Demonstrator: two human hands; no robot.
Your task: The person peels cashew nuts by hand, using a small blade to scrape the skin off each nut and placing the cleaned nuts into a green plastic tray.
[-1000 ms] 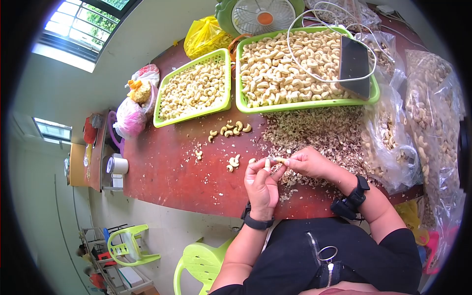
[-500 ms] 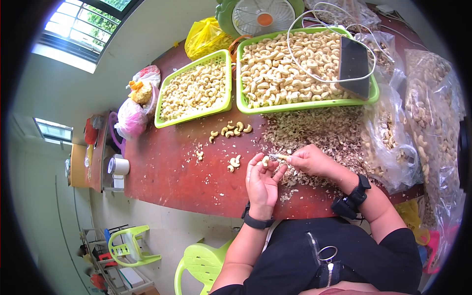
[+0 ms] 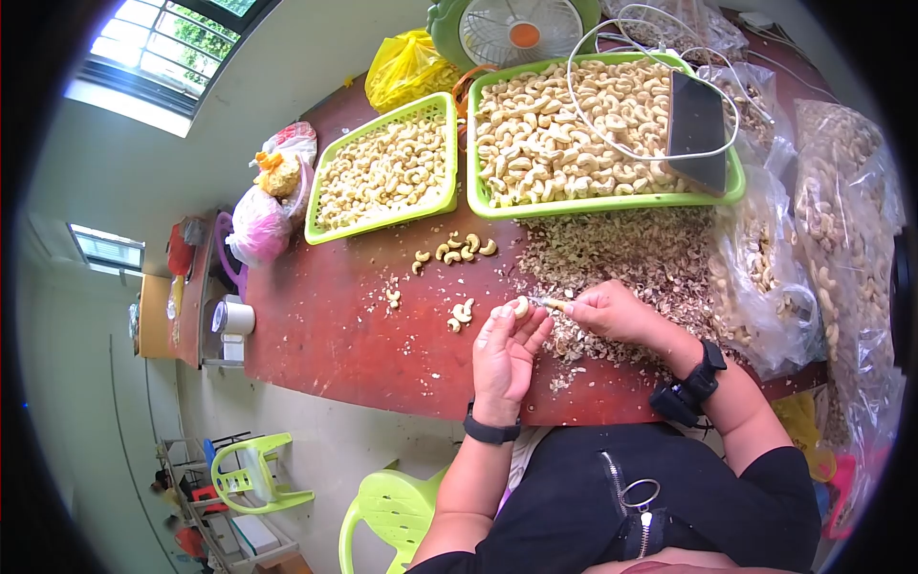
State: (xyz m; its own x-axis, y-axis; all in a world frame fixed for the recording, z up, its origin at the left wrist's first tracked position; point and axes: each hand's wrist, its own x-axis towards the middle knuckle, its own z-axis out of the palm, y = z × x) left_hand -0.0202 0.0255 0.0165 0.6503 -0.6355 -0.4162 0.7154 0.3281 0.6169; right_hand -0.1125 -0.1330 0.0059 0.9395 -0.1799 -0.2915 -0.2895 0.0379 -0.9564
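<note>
Between the fingertips of my left hand (image 3: 505, 359) is a pale cashew (image 3: 521, 306), with the palm turned up. My right hand (image 3: 617, 313) is closed round the light-coloured handle of a small knife (image 3: 554, 304). Its metal tip points at the cashew; whether it touches the nut is too small to tell. Left of the hands lie a few loose cashews (image 3: 461, 312), and a larger group of cashews (image 3: 464, 249) is farther back. A heap of skin flakes (image 3: 622, 253) spreads behind and beneath my right hand.
Green baskets of cashews stand behind: a smaller basket (image 3: 382, 225) and a larger basket (image 3: 602, 202) with a phone (image 3: 697, 129) and white cable on it. Plastic bags of cashews (image 3: 760, 277) line the right side. A fan (image 3: 516, 33) stands at the back of the red table (image 3: 325, 335).
My left hand has shifted slightly left and raised the cashew a little, turning it in the fingers. My right hand keeps its grip on the knife, nearly in place. The view has shifted slightly.
</note>
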